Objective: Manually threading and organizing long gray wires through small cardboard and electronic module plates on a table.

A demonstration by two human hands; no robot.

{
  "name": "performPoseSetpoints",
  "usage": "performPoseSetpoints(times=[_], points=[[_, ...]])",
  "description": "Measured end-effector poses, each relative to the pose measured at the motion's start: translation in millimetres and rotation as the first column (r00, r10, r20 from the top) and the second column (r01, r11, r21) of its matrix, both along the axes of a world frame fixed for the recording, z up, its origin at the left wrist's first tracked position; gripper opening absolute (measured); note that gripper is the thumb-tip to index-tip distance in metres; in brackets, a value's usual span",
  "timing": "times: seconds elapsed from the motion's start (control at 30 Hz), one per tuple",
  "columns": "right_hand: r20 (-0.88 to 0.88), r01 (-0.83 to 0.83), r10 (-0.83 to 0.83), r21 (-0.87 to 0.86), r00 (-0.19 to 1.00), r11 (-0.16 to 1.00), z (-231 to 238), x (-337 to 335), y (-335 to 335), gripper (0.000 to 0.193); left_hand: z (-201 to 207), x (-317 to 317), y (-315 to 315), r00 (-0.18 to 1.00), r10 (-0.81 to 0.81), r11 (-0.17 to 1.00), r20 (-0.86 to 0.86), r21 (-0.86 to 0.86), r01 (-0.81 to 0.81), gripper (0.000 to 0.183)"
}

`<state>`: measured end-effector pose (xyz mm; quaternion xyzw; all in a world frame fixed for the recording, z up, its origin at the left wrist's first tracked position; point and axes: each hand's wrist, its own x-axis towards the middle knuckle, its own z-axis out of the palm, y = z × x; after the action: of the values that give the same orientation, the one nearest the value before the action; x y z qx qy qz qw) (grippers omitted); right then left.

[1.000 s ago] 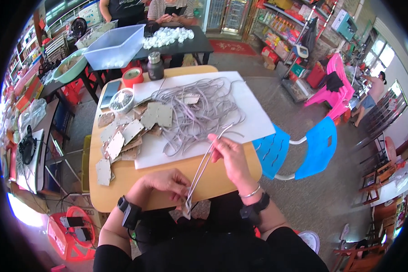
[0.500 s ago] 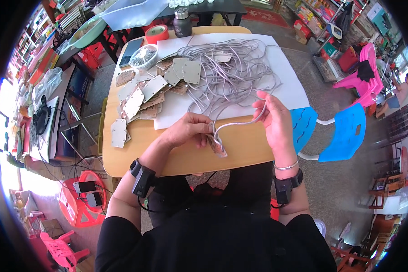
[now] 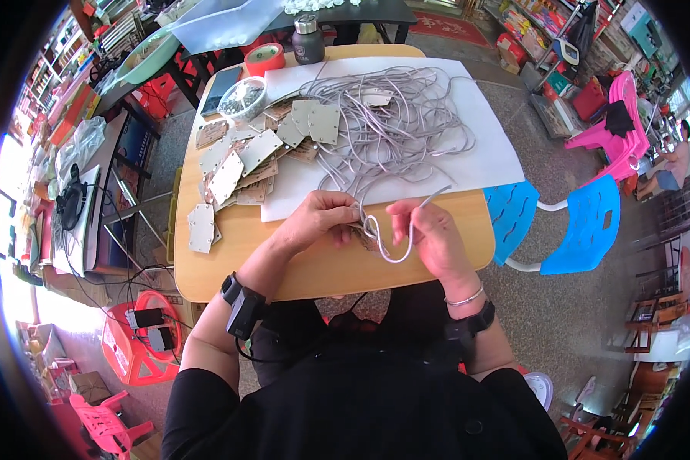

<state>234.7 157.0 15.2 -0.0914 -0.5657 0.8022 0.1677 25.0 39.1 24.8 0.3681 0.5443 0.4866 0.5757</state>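
Note:
Close to the table's near edge, my left hand (image 3: 318, 220) is closed on a small flat plate (image 3: 369, 242), partly hidden by the fingers and the cord. A grey-white cord (image 3: 395, 261) rises from the left fingers and hangs in a loop in front of the plate. My right hand (image 3: 437, 241) has curled fingers around the cord's other stretch, its free end sticking up past them. Beyond the hands lies a loose tangle of the same cord (image 3: 406, 115) on a white sheet (image 3: 491, 153). At its left is a heap of pale, cut-cornered plates (image 3: 261, 149).
A clear tub of small metal pieces (image 3: 243, 98), a red tape roll (image 3: 264, 58), a dark bottle (image 3: 308, 40) and a phone (image 3: 221, 90) stand or lie at the table's far left. A blue chair (image 3: 583, 226) is to the right, a red stool (image 3: 142, 337) to the left.
My right hand has come down and left toward my left hand, and the cord between them has gone from a stretched curve to a hanging loop. My left hand stays put.

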Motion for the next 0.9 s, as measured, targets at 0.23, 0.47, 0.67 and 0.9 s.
performPoseSetpoints(times=[0.23,0.47,0.67,0.9], points=[[-0.213,-0.028,-0.078,-0.453,0.974,0.891,45.4,-7.6,-21.9,0.041,0.9,-0.8,-2.7,1.000,-0.028,1.000,0.008,0.000,0.028,0.019],[0.059,0.160,-0.191,0.339,0.980,0.927,19.9,-16.2,-11.1,0.027,-1.5,0.7,-0.7,0.999,-0.035,0.999,0.012,0.013,0.034,0.015],[0.293,0.056,-0.131,0.251,0.947,0.966,19.8,-21.1,-22.1,0.018,0.2,1.2,-0.6,0.999,-0.007,0.999,-0.033,0.039,0.008,0.015],[0.269,0.052,-0.086,0.131,0.959,0.990,10.1,-20.9,-25.2,0.015,0.3,1.8,-0.8,0.998,-0.012,0.995,-0.064,0.093,0.017,0.016]])
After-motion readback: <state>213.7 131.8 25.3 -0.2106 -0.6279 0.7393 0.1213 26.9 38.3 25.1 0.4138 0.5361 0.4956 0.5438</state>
